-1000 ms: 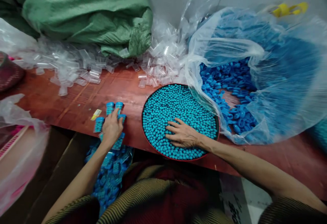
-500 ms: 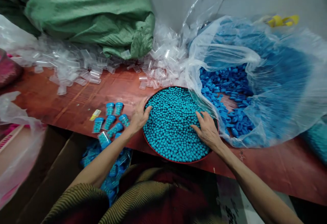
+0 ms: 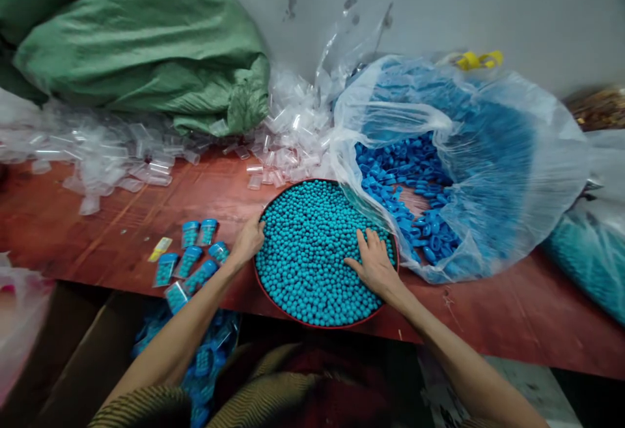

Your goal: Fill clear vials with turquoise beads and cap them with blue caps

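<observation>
One long reddish table (image 3: 122, 232) runs across your view, with a pale wall (image 3: 439, 4) behind it. At its back left you have a big green sack (image 3: 141, 50), lying against a spread of clear plastic pieces (image 3: 107, 154). To the right, a translucent bag (image 3: 502, 148) gapes open, showing loose blue pieces (image 3: 430, 232) inside. Just beside that bag, near your edge of the table, sits the round tray (image 3: 254, 271), filled with turquoise beads (image 3: 312, 265).

Your left hand (image 3: 250, 239) is at the tray's left rim, fingers curled; part of them is hidden, so I cannot tell whether they grip it. Your right hand (image 3: 375, 260) is open on the right part of the beads, its fingers spread and closed around nothing.

Left of the tray, by your left forearm, lie several small blue-topped containers (image 3: 166, 269) with beads visible inside, some tilted or on their sides. More are heaped below the table edge. Smallest is the yellow-and-white tag (image 3: 159, 249), lying just beyond the nearest containers.
</observation>
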Motion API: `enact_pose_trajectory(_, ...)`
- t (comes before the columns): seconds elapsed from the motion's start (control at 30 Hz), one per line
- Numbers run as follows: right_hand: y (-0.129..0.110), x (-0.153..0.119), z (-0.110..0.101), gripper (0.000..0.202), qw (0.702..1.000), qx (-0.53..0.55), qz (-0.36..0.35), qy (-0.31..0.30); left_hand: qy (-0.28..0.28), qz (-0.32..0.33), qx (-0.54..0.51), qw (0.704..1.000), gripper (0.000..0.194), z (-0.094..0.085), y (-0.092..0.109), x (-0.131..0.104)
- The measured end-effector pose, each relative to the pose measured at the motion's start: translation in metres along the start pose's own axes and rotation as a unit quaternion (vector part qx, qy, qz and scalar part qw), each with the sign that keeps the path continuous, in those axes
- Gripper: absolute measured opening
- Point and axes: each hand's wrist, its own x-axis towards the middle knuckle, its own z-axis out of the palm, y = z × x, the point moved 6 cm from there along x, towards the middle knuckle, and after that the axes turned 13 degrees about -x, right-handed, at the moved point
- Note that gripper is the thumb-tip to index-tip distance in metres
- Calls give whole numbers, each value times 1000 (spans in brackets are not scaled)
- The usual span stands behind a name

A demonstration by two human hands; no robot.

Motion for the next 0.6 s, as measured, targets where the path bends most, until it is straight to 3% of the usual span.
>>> enact_pose_trajectory(0.1, -20, 1, 0, 69, 999, -14, -19, -47, -8, 17, -10, 1000, 44, -2, 2, 11)
enact_pose_trajectory(0.27, -51, 4, -12, 65, 992, -22, -71, -103, -12, -19, -100, 995, 42, -7, 3, 17)
enact_pose_trajectory(0.47, -55, -1, -21, 52, 989, 15, -130, -65, 19, -24, -186, 982, 30, -9, 0, 15)
enact_pose_trajectory(0.6, -51, 27, -40, 50, 977, 148, -155, -18, 91, -112, -256, 956, 31, -19, -23, 38)
